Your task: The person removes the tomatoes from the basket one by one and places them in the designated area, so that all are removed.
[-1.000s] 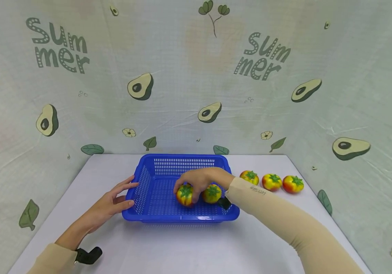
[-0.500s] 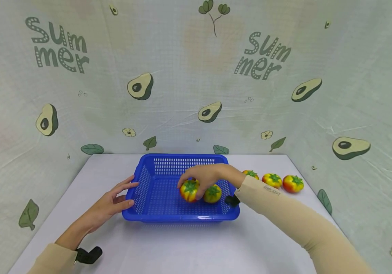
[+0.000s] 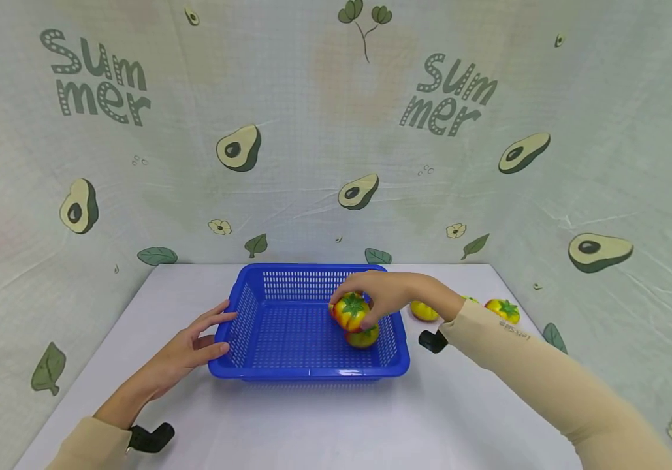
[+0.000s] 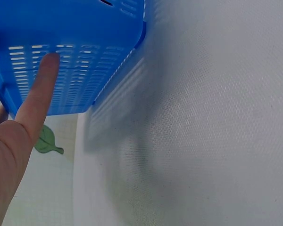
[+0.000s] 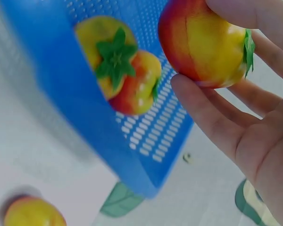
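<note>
White tbl. top, fine weave visible in L wrist view. Pale cloth backdrop beyond far edge, also L & R sides; some creases. Prints on cloth: "Summer" lettering x2, far L & far R; avocado halves, far + both sides; sprig, far ctr., high up; lt. yellow flowers; green leaves, several just above tbl.'s far edge.

pale fabric printed with avocados, leaves and the word "summer" lines three sides of a white tabletop under soft, even light
</note>
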`<action>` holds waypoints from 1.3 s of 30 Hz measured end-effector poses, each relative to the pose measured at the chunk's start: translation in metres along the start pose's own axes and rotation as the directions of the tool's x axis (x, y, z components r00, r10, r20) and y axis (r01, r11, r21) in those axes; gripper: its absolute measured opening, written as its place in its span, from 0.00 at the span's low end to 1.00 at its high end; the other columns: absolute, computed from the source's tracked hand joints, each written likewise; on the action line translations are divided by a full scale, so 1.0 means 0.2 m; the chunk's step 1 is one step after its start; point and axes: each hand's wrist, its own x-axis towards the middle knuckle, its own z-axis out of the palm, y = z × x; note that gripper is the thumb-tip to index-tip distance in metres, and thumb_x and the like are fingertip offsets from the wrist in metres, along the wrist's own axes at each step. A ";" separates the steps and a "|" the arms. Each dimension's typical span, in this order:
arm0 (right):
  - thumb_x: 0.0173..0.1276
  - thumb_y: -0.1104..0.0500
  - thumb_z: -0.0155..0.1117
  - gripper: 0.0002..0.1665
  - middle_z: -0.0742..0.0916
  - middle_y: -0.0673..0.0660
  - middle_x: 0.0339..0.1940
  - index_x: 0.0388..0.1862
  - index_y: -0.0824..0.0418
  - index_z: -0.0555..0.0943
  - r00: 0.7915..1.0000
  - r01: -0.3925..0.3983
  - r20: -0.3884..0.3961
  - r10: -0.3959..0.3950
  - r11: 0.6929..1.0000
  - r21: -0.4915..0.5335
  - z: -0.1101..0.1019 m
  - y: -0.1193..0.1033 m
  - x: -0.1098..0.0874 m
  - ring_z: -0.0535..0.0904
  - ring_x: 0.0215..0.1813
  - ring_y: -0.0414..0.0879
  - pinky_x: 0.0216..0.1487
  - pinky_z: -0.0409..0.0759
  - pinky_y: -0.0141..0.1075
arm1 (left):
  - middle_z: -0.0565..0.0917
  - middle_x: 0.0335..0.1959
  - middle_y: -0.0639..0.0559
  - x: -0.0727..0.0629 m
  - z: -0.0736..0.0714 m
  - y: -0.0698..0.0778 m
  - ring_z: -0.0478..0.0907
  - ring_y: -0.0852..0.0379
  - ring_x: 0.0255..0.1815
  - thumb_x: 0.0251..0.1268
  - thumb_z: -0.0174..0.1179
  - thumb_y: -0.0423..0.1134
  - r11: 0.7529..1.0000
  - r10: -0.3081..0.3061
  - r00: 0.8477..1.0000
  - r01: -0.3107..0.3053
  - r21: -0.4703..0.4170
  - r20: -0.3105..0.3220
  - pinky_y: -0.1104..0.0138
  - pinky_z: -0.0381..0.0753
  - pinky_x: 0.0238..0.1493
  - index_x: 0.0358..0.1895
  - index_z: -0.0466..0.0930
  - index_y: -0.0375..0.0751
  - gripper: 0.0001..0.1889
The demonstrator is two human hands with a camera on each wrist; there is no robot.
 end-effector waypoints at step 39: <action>0.66 0.57 0.80 0.37 0.82 0.57 0.68 0.73 0.52 0.78 0.931 -0.197 -0.296 0.214 0.977 0.086 0.03 0.28 -0.73 0.78 0.68 0.57 0.55 0.89 0.43 | 0.42 0.90 0.51 -0.01 0.00 0.00 0.63 0.23 0.77 0.81 0.61 0.42 1.000 0.010 1.000 -0.010 0.020 -0.006 0.42 0.82 0.65 0.82 0.64 0.49 0.31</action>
